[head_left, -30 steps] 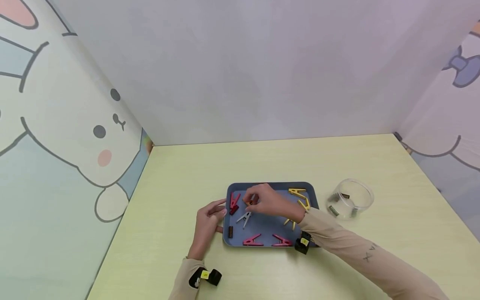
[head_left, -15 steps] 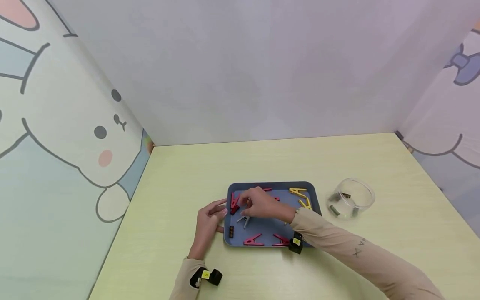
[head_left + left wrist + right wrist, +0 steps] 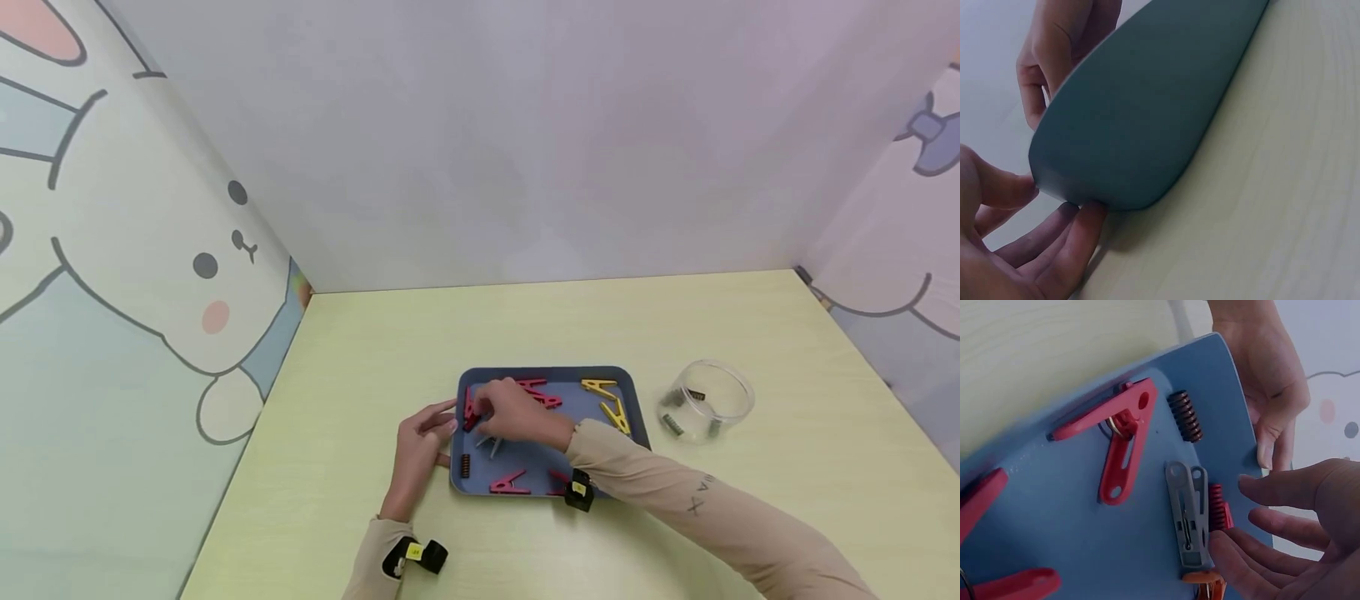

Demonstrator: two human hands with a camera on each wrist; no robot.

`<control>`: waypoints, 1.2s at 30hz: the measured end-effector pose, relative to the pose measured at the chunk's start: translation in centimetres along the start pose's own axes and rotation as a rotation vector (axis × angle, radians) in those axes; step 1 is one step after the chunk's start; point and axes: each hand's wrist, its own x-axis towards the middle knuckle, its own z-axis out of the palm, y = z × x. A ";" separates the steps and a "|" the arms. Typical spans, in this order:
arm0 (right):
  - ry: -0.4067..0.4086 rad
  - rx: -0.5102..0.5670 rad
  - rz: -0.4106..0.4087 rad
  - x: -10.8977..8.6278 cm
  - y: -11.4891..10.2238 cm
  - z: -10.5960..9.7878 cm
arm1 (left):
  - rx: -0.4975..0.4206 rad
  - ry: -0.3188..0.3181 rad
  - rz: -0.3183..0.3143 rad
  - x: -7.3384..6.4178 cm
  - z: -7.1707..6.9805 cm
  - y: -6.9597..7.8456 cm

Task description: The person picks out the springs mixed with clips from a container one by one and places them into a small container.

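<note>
My left hand [image 3: 418, 446] rests at the left end of a blue-grey tray [image 3: 551, 372], its fingertips touching the outer wall and rim. My right hand [image 3: 513, 412] hovers over the tray's left part. In the right wrist view its thumb and fingers are spread, with nothing seen between them. By its fingertips lie a grey clothespin [image 3: 1182, 506], a red clothespin's ribbed end [image 3: 1217, 506] and an orange clothespin [image 3: 1205, 579]. A dark coil spring [image 3: 1185, 415] lies in the tray corner, with a red clothespin [image 3: 1125, 434] beside it. The hand partly hides the grey clothespin in the head view.
Yellow clothespins [image 3: 617, 415] lie in the tray's right part. More red clothespins [image 3: 510, 483] lie along its near and far sides. Right of the tray stands a clear round container [image 3: 726, 414] with several springs. A wall rises behind the table [image 3: 375, 333].
My right hand has shifted left across the tray, from the orange clothespin toward the grey and red ones. Red clothespins at the far side have come into sight. My left hand stays put.
</note>
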 end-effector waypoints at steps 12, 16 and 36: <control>-0.004 -0.021 0.034 0.5 -0.8 0.7 | 0.005 -0.009 0.004 0.0 -0.1 0.1; 0.012 -0.031 0.044 0.8 -0.9 0.9 | 0.006 -0.003 0.006 0.0 -0.1 0.0; -0.020 -0.098 0.083 2.0 -1.2 1.5 | 0.016 0.007 0.012 -0.1 0.0 0.0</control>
